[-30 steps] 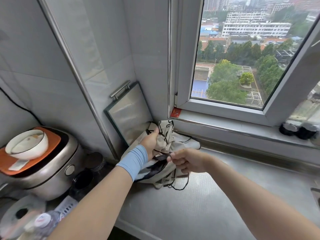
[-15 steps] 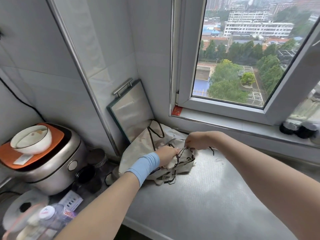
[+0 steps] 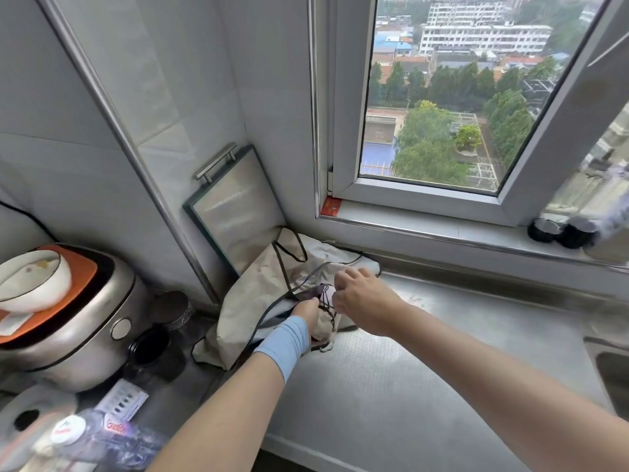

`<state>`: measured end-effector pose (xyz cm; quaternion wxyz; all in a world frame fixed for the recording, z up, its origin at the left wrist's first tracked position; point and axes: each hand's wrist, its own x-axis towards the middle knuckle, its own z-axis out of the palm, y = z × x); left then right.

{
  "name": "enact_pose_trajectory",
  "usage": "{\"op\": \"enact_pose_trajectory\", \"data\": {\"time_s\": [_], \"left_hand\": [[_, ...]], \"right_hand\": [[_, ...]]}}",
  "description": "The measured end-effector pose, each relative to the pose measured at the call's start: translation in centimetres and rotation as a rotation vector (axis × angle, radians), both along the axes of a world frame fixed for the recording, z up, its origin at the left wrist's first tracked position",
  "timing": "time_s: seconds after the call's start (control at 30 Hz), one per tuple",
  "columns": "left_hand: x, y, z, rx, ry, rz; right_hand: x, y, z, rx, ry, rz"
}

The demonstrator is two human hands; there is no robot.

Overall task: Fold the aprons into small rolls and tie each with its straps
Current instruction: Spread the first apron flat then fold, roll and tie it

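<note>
Left hand (image 3: pixel 308 310): forearm extended forward, blue wristband (image 3: pixel 284 342) at wrist, fingers curled into bunched fold of beige apron (image 3: pixel 252 294); fabric gripped.
Right hand (image 3: pixel 364 298): brought in from right, knuckles up, fingers bent downward just right of grip, against bundle; hold on dark strap (image 3: pixel 280 262) cannot be confirmed.
Apron crumpled on steel counter (image 3: pixel 391 386), bulk spread left of and beyond grip. Strap loops noted beyond grip.
Metal-handled board (image 3: pixel 238 212) leaned against wall, beyond grip.
</note>
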<state>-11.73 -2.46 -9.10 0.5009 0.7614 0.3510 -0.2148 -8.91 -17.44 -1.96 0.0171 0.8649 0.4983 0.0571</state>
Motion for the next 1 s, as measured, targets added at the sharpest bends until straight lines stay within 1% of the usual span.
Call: {"op": "enact_pose_trajectory", "data": {"time_s": [0.03,0.07,0.1,0.13,0.2,0.23,0.27,0.37,0.43,0.47,0.5,0.57,0.63,0.73,0.83,0.93,1.0], "left_hand": [[0.1,-0.3,-0.6,-0.152,-0.062,0.145],[0.1,-0.5,-0.5,-0.186,-0.119,0.225],[0.3,-0.9,-0.8,-0.226,-0.181,0.254],[0.0,-1.3,-0.4,-0.246,-0.237,0.261],[-0.7,-2.7,0.1,-0.256,-0.358,0.202],[-1.1,-3.5,0.8,-0.222,-0.412,0.118],[-1.5,-4.3,1.3,-0.183,-0.457,0.067],[-2.2,-6.3,0.9,-0.089,-0.611,-0.056],[-2.3,-7.3,-0.2,-0.054,-0.736,-0.158],[-2.3,-7.4,-1.1,-0.011,-0.753,-0.211],[-2.1,-7.5,-2.2,0.039,-0.76,-0.256],[-2.2,-7.9,-3.4,0.094,-0.742,-0.33],[-2.3,-8.3,-3.8,0.143,-0.719,-0.35],[-1.6,-8.6,-4.2,0.236,-0.66,-0.423],[-1.4,-8.7,-5.1,0.242,-0.558,-0.422],[-1.4,-9.0,-6.4,0.29,-0.48,-0.407],[-1.6,-9.5,-7.2,0.254,-0.444,-0.373]], "right_hand": [[-0.2,-0.7,-0.9,0.068,0.024,-0.06],[-0.3,-1.5,-1.6,0.12,0.113,-0.15],[-0.6,-2.2,-2.0,0.156,0.259,-0.244],[-0.9,-2.8,-2.2,0.174,0.476,-0.351],[-1.0,-4.3,-3.0,0.324,0.982,-0.587],[-0.8,-5.0,-3.4,0.425,1.197,-0.702],[-0.5,-5.6,-4.0,0.51,1.36,-0.798],[0.7,-7.3,-5.4,0.779,1.712,-0.99],[1.9,-8.4,-5.9,0.97,1.927,-1.028],[2.3,-8.8,-6.0,1.0,2.004,-1.019],[2.7,-9.2,-6.1,0.978,2.044,-0.995],[3.2,-9.4,-6.1,0.855,1.988,-0.927],[3.5,-9.2,-6.5,0.794,1.92,-0.877],[3.7,-9.1,-7.9,0.865,1.737,-0.908],[2.6,-9.1,-9.3,0.912,1.537,-0.886],[1.4,-9.2,-11.5,0.829,1.347,-0.8],[0.8,-9.5,-13.1,0.779,1.281,-0.776]]}}
